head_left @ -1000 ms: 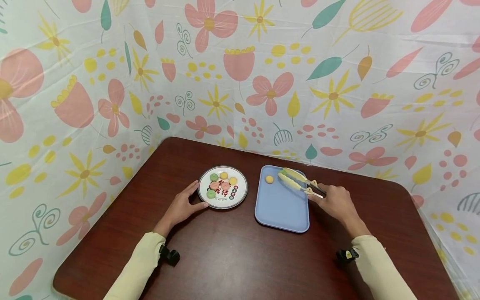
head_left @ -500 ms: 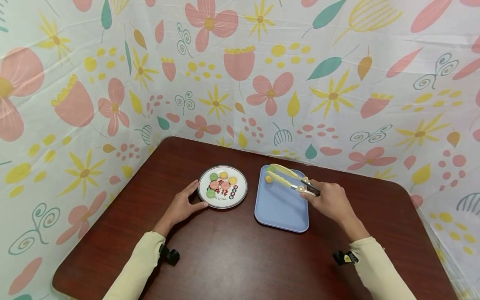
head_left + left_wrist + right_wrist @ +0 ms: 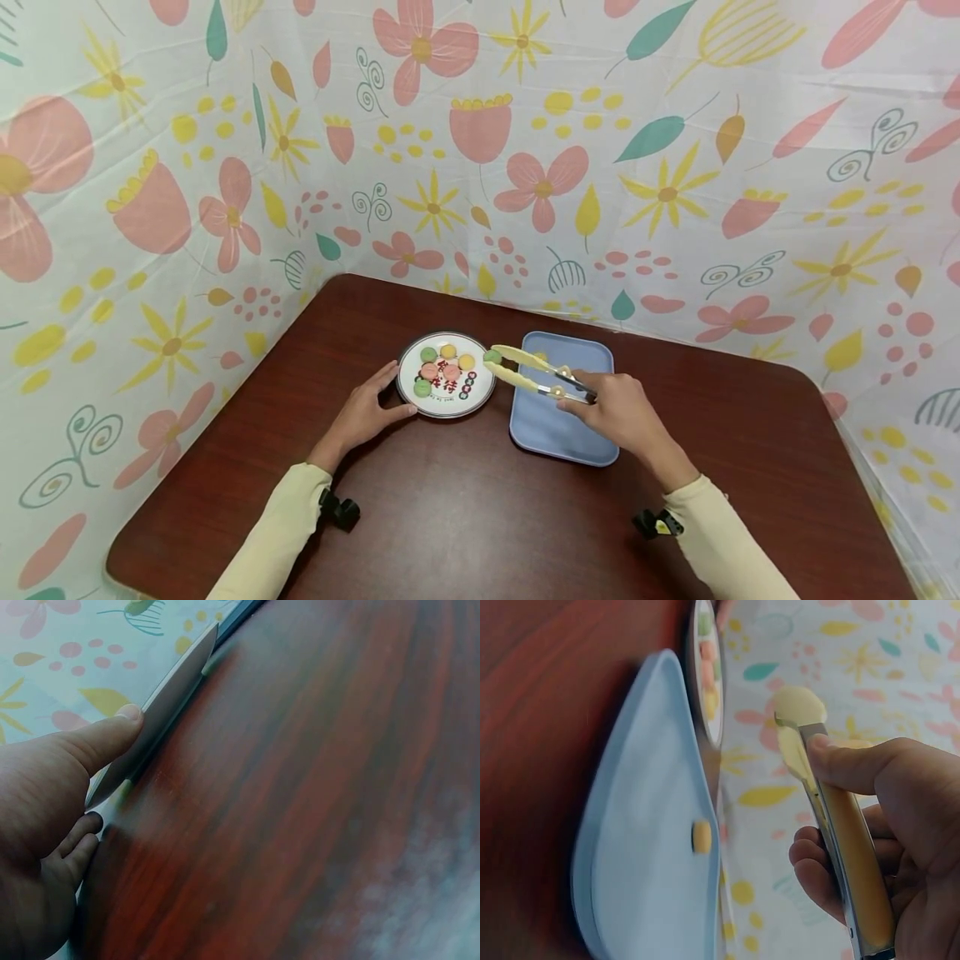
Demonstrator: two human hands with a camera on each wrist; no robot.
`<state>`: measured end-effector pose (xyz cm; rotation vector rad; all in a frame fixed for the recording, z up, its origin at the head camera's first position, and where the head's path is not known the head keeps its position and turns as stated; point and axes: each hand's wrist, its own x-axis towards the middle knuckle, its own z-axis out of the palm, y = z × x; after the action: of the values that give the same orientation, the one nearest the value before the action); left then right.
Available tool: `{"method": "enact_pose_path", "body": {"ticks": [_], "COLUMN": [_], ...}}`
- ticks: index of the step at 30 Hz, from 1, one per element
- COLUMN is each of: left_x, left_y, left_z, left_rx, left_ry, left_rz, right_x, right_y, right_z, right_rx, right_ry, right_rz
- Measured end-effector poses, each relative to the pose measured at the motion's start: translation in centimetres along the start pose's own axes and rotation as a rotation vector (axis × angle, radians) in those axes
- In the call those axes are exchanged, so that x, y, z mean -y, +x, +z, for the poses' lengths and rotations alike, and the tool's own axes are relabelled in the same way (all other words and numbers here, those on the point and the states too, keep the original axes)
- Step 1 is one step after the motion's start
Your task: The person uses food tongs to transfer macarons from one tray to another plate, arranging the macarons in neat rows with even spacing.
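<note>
My right hand grips a pair of tongs with pale yellow tips. Pinched at the tips is a green macaron, held up by the right rim of a round white plate. On that plate lie several green, pink and yellow macarons. My left hand touches the plate's left edge, thumb and fingers spread along the rim; the left wrist view shows the thumb against it. A yellow macaron sits on the blue tray, mostly hidden by the tongs in the head view.
The dark brown wooden table bears the plate and, just right of it, the tray. A flower-printed cloth hangs behind and to the left of the table. Black wrist cameras are strapped at both sleeves.
My right hand has moved left with the tongs, carrying the green macaron from the tray's far end to the plate's right rim. My left hand and the plate stay put.
</note>
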<state>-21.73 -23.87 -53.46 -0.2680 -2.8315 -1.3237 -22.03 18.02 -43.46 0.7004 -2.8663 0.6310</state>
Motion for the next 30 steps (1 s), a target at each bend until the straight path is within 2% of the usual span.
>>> {"method": "enact_pose_path", "body": {"ticks": [9,15,22,30], "left_x": [-0.1,-0.1,0.0,-0.1], "left_y": [0.0,0.0,0.0,0.0], "left_z": [0.1,0.0,0.1,0.1], "left_rx": [0.000,0.000,0.002,-0.003], "left_ry": [0.001,-0.001,-0.001,0.003], "left_rz": [-0.001,0.000,-0.001,0.000], "right_x": [1.9,2.6,2.9,3.1], "right_y": [0.9,1.4,1.7,1.8], "right_z": [3.0,4.9,6.2,6.5], "right_rx": [-0.025,-0.027,-0.011,0.008], "right_ry": [-0.026,-0.043,-0.047,-0.038], "right_rz": [-0.147,-0.214,-0.209,-0.189]}}
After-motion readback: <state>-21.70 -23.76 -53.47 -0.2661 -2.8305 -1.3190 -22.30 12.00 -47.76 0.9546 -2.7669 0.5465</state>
